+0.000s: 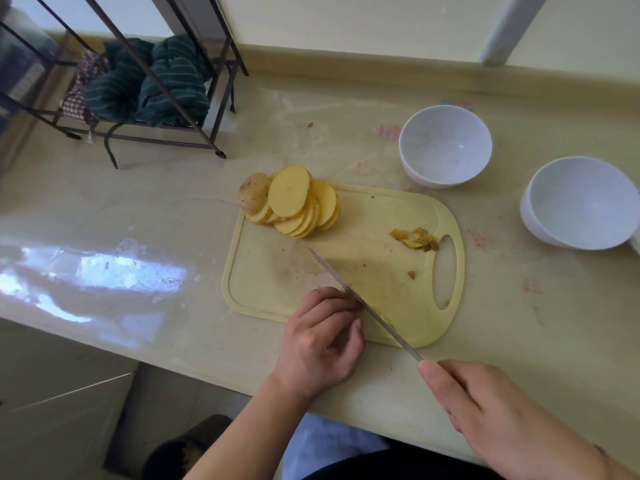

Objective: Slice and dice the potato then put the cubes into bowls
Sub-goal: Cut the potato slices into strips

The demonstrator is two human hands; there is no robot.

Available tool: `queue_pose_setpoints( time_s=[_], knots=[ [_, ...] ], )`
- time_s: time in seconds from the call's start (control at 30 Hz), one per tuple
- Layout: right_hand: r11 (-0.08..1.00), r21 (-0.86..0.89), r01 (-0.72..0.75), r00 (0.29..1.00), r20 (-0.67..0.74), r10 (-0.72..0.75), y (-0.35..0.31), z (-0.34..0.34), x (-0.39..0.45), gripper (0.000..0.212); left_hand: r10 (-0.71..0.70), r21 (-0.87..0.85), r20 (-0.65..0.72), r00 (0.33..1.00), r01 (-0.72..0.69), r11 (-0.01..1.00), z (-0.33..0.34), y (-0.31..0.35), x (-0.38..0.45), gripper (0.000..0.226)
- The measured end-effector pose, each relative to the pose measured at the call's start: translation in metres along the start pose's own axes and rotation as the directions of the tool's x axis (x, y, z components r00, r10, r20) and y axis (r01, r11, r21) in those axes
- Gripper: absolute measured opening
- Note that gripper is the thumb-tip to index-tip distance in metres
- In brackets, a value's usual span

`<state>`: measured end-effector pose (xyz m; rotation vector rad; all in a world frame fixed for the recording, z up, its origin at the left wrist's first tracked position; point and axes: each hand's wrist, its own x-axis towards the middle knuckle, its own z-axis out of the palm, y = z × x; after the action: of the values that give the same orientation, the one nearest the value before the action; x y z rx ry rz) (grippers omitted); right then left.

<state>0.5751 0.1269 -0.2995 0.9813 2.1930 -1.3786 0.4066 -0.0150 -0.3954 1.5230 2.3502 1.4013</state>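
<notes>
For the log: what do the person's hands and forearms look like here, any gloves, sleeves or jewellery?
Both hands are bare: no gloves on the left hand or the right hand. No rings show on the fingers, and the nails look short and unpainted. Both forearms are uncovered as far as the frame shows, with no sleeve cuffs, and no watch or bracelet shows on either wrist.

Head camera, looking down from above.
It faces forward over the counter's (173, 209) near edge, close above both hands.

Glossy countertop (104, 271), matt plastic board (363, 220), metal knife (346, 289)
</notes>
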Motion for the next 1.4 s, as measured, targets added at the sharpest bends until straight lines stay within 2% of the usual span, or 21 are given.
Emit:
queue_pose_setpoints(
  time_s=[0.2,0.47,0.6,0.67,0.73,0.8,0.83,0.93,0.97,1.03,1.1,1.17,1.23,1.4],
  knots=[
    [0.998,0.024,0.062,0.998,-0.017,-0.061,-0.004,0.001,0.016,0.069,-0.008,-0.018,-0.015,1.000,0.007,1.000,0.000,-0.001,0.001,0.017],
    [0.994,0.085,0.074,0.996,0.052,-0.078,0.002,-0.005,0.019,0.076,-0.023,-0.028,-0.031,0.999,0.023,0.999,-0.001,0.000,0.002,0.020],
    [0.993,0.060,0.101,0.993,0.054,-0.105,0.002,-0.009,0.016,0.074,-0.040,-0.097,-0.078,0.996,0.033,0.995,-0.008,0.003,0.003,0.021],
    [0.991,-0.024,0.132,0.991,0.021,-0.131,0.003,-0.009,0.013,0.075,0.045,-0.086,-0.124,0.991,-0.056,0.995,-0.021,0.011,0.004,0.028],
    [0.974,-0.160,0.159,0.986,-0.021,-0.165,0.005,-0.010,0.008,0.076,0.193,-0.032,-0.122,0.973,-0.199,0.980,-0.038,0.030,0.009,0.024],
    [0.911,-0.378,0.168,0.979,-0.048,-0.200,0.006,-0.010,0.002,0.072,0.259,0.003,-0.043,0.965,-0.260,0.966,-0.051,0.050,0.020,0.020],
    [0.871,-0.463,0.163,0.970,-0.086,-0.227,0.007,-0.010,-0.001,0.070,0.243,0.038,0.025,0.970,-0.244,0.969,-0.054,0.056,0.027,0.019],
    [0.760,-0.627,0.174,0.948,-0.103,-0.302,0.012,-0.002,0.001,0.072,0.011,0.228,0.253,0.967,-0.070,0.971,-0.055,0.053,0.052,0.022],
    [0.735,-0.661,0.150,0.958,-0.087,-0.273,0.016,0.002,0.002,0.071,-0.098,0.299,0.332,0.938,-0.006,0.954,-0.055,0.049,0.060,0.030],
    [0.688,-0.711,0.148,0.937,-0.122,-0.328,0.024,0.008,0.005,0.071,-0.271,0.401,0.474,0.838,0.068,0.914,-0.051,0.042,0.070,0.045],
    [0.665,-0.728,0.167,0.887,-0.183,-0.423,0.028,0.013,0.006,0.071,-0.334,0.438,0.574,0.748,0.064,0.897,-0.045,0.039,0.075,0.053],
    [0.647,-0.743,0.173,0.849,-0.221,-0.480,0.030,0.017,0.006,0.071,-0.344,0.450,0.640,0.687,0.028,0.893,-0.040,0.040,0.077,0.059],
    [0.651,-0.740,0.168,0.826,-0.256,-0.503,0.030,0.019,0.006,0.071,-0.352,0.454,0.660,0.664,0.022,0.891,-0.038,0.041,0.078,0.061],
    [0.646,-0.741,0.183,0.786,-0.284,-0.549,0.035,0.021,0.007,0.071,-0.338,0.426,0.658,0.673,0.038,0.904,-0.033,0.037,0.079,0.048]
  ],
)
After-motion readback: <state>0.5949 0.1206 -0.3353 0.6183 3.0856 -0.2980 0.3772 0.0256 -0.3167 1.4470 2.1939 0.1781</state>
